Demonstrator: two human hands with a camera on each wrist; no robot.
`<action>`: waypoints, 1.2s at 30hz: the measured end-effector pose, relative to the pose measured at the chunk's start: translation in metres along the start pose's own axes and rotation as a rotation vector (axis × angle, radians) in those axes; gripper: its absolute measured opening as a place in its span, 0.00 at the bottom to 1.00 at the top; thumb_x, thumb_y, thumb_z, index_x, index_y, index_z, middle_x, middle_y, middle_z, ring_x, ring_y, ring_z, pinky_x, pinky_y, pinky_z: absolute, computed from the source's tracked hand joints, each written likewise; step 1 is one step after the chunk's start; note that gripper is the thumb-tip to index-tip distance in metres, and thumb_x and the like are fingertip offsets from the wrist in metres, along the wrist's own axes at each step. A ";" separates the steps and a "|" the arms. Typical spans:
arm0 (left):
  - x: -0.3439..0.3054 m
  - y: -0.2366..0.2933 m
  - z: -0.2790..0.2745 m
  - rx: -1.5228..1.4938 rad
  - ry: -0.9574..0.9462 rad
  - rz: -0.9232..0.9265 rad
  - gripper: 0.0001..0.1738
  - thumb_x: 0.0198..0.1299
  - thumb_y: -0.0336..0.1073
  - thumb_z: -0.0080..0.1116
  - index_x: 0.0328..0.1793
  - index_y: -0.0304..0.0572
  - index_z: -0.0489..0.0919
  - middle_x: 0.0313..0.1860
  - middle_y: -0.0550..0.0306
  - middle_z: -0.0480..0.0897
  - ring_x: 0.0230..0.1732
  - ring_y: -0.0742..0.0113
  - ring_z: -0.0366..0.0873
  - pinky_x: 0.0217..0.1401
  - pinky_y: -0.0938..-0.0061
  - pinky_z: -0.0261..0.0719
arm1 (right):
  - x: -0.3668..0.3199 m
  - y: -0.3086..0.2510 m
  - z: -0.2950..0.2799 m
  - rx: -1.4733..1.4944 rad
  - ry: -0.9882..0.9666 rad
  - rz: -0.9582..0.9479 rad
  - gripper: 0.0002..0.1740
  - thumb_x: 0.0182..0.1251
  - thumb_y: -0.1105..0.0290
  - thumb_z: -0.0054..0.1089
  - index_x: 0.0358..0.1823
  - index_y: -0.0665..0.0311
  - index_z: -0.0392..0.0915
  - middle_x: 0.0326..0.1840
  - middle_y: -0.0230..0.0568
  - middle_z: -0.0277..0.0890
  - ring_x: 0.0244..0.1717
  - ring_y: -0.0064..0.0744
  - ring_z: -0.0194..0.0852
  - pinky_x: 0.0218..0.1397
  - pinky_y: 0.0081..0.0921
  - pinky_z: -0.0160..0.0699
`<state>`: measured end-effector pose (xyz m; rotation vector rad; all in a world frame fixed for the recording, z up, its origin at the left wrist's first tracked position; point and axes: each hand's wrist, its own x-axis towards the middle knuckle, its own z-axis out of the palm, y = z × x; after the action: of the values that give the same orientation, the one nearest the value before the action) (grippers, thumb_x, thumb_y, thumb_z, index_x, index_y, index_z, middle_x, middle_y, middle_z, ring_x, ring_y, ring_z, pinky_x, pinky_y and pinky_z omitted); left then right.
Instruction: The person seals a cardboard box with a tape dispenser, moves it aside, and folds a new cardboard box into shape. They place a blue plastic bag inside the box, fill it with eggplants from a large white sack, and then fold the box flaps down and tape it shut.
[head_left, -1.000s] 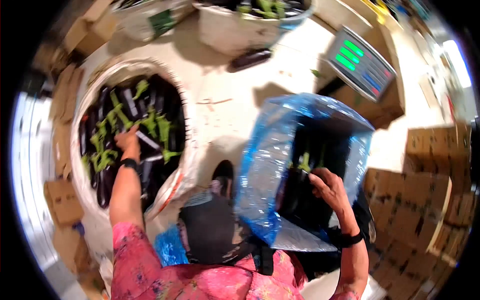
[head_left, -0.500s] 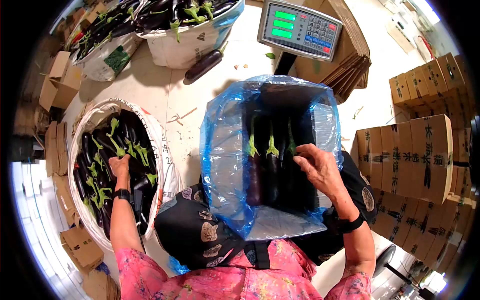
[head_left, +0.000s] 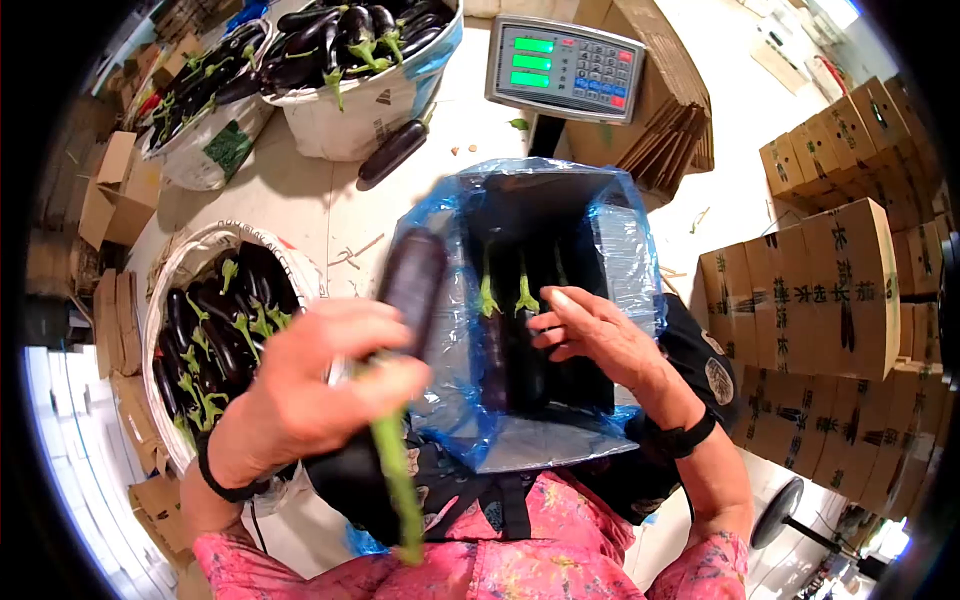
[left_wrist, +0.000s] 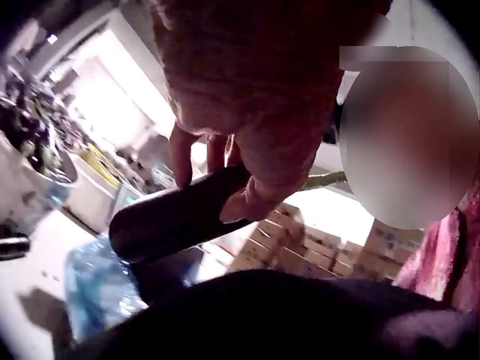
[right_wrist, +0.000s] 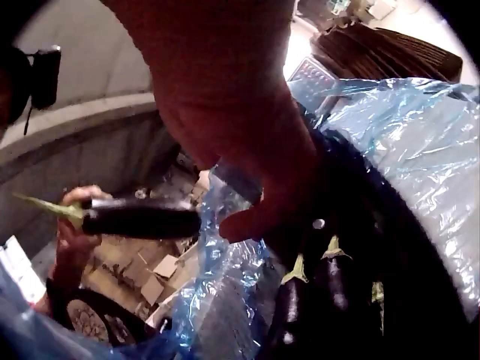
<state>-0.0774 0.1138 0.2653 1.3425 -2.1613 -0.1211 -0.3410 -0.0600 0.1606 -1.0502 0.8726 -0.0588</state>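
My left hand (head_left: 320, 385) grips a dark purple eggplant (head_left: 413, 285) by its stem end, raised beside the left wall of the box. The green stem hangs toward my lap. In the left wrist view the fingers and thumb wrap the eggplant (left_wrist: 176, 217) near its cap. Over the box, lined with blue plastic film (head_left: 430, 225), hovers my right hand (head_left: 605, 340), fingers loosely bent and holding nothing. Beneath it, several eggplants (head_left: 495, 355) lie side by side, green stems toward the far wall. Shadow hides the box's right side.
A white woven sack (head_left: 310, 275) of eggplants stands at left, with fuller sacks (head_left: 330, 135) at the back. One loose eggplant (head_left: 395, 152) lies on the floor. A scale display (head_left: 565, 70) rises behind the box, before flattened cartons (head_left: 670, 120). Stacked cartons (head_left: 800, 290) line the right.
My left hand has come out of the left sack with an eggplant and moved right, up beside the box. The right hand stays over the box, its fingers a little more spread.
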 end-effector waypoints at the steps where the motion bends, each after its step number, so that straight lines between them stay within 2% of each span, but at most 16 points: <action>1: 0.015 0.006 0.010 -0.002 -0.059 0.112 0.17 0.48 0.33 0.69 0.47 0.50 0.83 0.51 0.56 0.80 0.53 0.56 0.80 0.49 0.65 0.80 | -0.001 -0.003 0.004 0.102 -0.050 0.008 0.35 0.74 0.42 0.55 0.65 0.66 0.70 0.51 0.37 0.81 0.50 0.28 0.80 0.54 0.30 0.79; 4: 0.043 0.020 0.041 -0.008 -0.109 0.318 0.14 0.49 0.33 0.67 0.44 0.53 0.83 0.52 0.59 0.79 0.52 0.58 0.81 0.45 0.68 0.81 | 0.017 0.006 0.000 0.357 -0.219 -0.044 0.32 0.74 0.42 0.56 0.63 0.61 0.72 0.53 0.34 0.80 0.51 0.27 0.80 0.57 0.31 0.79; 8: 0.056 0.026 0.054 -0.231 -0.233 0.194 0.24 0.51 0.28 0.65 0.58 0.49 0.82 0.55 0.49 0.79 0.57 0.53 0.78 0.57 0.65 0.80 | 0.011 -0.001 -0.015 0.418 -0.208 -0.171 0.26 0.71 0.54 0.64 0.64 0.58 0.72 0.54 0.32 0.79 0.52 0.26 0.80 0.59 0.30 0.78; 10: 0.058 0.026 0.051 -0.495 -0.261 -0.117 0.35 0.55 0.23 0.60 0.72 0.42 0.71 0.62 0.41 0.77 0.63 0.48 0.77 0.65 0.62 0.77 | 0.014 0.003 -0.026 0.375 -0.193 -0.251 0.28 0.69 0.62 0.66 0.66 0.60 0.70 0.56 0.33 0.79 0.53 0.24 0.80 0.59 0.29 0.81; 12: 0.065 0.030 0.043 -0.735 -0.347 -0.680 0.32 0.60 0.31 0.62 0.73 0.37 0.69 0.58 0.40 0.81 0.60 0.48 0.81 0.61 0.59 0.79 | 0.016 0.004 -0.034 0.413 -0.218 -0.175 0.28 0.67 0.63 0.68 0.66 0.61 0.70 0.57 0.34 0.77 0.54 0.23 0.80 0.58 0.28 0.81; 13: 0.061 0.023 0.054 -0.723 -0.382 -0.833 0.38 0.61 0.38 0.66 0.75 0.33 0.64 0.56 0.39 0.82 0.58 0.51 0.83 0.58 0.63 0.80 | 0.016 0.003 -0.033 0.391 -0.193 -0.204 0.30 0.66 0.61 0.69 0.66 0.62 0.69 0.56 0.34 0.77 0.54 0.24 0.78 0.57 0.27 0.80; 16: 0.061 0.026 0.083 -0.622 -0.547 -0.882 0.45 0.58 0.44 0.70 0.75 0.32 0.61 0.56 0.37 0.81 0.59 0.53 0.82 0.57 0.67 0.80 | 0.018 -0.002 -0.024 0.300 -0.089 -0.243 0.34 0.63 0.56 0.72 0.65 0.64 0.69 0.55 0.34 0.76 0.55 0.25 0.76 0.54 0.26 0.76; 17: 0.053 0.021 0.097 -0.602 -0.481 -0.850 0.47 0.57 0.49 0.71 0.76 0.34 0.60 0.56 0.40 0.82 0.55 0.58 0.83 0.56 0.69 0.80 | 0.019 -0.003 -0.022 0.259 -0.030 -0.218 0.35 0.63 0.54 0.72 0.65 0.64 0.69 0.55 0.34 0.76 0.56 0.24 0.76 0.53 0.26 0.75; 18: 0.055 0.021 0.098 -0.769 -0.453 -0.911 0.46 0.57 0.47 0.70 0.76 0.34 0.61 0.54 0.44 0.81 0.54 0.62 0.82 0.55 0.70 0.80 | 0.019 -0.003 -0.021 0.220 0.032 -0.191 0.35 0.63 0.53 0.72 0.65 0.65 0.69 0.55 0.34 0.76 0.56 0.24 0.75 0.53 0.26 0.75; 19: 0.060 0.019 0.098 -0.936 -0.422 -0.967 0.44 0.57 0.46 0.70 0.75 0.34 0.62 0.53 0.48 0.80 0.52 0.65 0.81 0.54 0.71 0.79 | 0.020 -0.003 -0.023 0.225 0.050 -0.219 0.25 0.74 0.54 0.61 0.62 0.64 0.74 0.49 0.33 0.81 0.50 0.21 0.81 0.47 0.17 0.82; 21: 0.062 0.011 0.095 -1.331 -0.359 -1.082 0.40 0.58 0.43 0.66 0.74 0.36 0.65 0.51 0.53 0.79 0.51 0.68 0.80 0.50 0.73 0.80 | 0.022 0.001 -0.044 0.422 -0.139 -0.223 0.25 0.78 0.51 0.54 0.60 0.66 0.76 0.50 0.38 0.82 0.49 0.23 0.83 0.48 0.18 0.83; 23: 0.047 0.000 0.086 -1.655 -0.249 -1.140 0.40 0.57 0.49 0.61 0.73 0.35 0.66 0.50 0.41 0.82 0.40 0.58 0.84 0.40 0.70 0.84 | 0.015 -0.001 -0.049 0.517 -0.175 -0.247 0.30 0.82 0.49 0.42 0.59 0.70 0.78 0.51 0.45 0.84 0.48 0.28 0.84 0.49 0.21 0.84; 25: 0.036 -0.001 0.079 -1.712 -0.151 -1.187 0.43 0.58 0.58 0.55 0.73 0.35 0.67 0.48 0.31 0.83 0.28 0.53 0.82 0.31 0.68 0.82 | 0.002 -0.011 -0.054 0.547 -0.172 -0.275 0.29 0.81 0.50 0.45 0.60 0.72 0.76 0.51 0.44 0.83 0.50 0.29 0.83 0.51 0.24 0.82; 28: 0.021 -0.007 0.086 -1.917 -0.131 -1.067 0.44 0.62 0.63 0.47 0.76 0.39 0.67 0.47 0.31 0.82 0.23 0.60 0.77 0.26 0.70 0.72 | -0.003 -0.014 -0.066 0.581 -0.128 -0.370 0.26 0.79 0.54 0.51 0.60 0.73 0.76 0.52 0.44 0.82 0.49 0.29 0.83 0.51 0.24 0.82; 34: 0.020 -0.006 0.096 -1.892 -0.111 -1.043 0.41 0.66 0.63 0.44 0.76 0.39 0.66 0.50 0.31 0.82 0.23 0.60 0.78 0.28 0.71 0.74 | -0.007 -0.009 -0.097 0.463 0.260 -0.455 0.19 0.69 0.64 0.68 0.56 0.67 0.79 0.45 0.38 0.83 0.40 0.19 0.81 0.44 0.17 0.80; 36: 0.028 -0.008 0.104 -1.893 -0.067 -1.149 0.34 0.70 0.52 0.46 0.74 0.35 0.66 0.55 0.29 0.81 0.33 0.51 0.84 0.37 0.65 0.84 | -0.005 -0.004 -0.106 0.369 0.305 -0.405 0.17 0.67 0.63 0.70 0.51 0.64 0.80 0.40 0.33 0.82 0.34 0.16 0.76 0.40 0.14 0.76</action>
<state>-0.1346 0.0630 0.1888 0.9212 -0.2496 -1.9335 -0.4121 -0.1372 0.1452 -0.8640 0.8669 -0.7107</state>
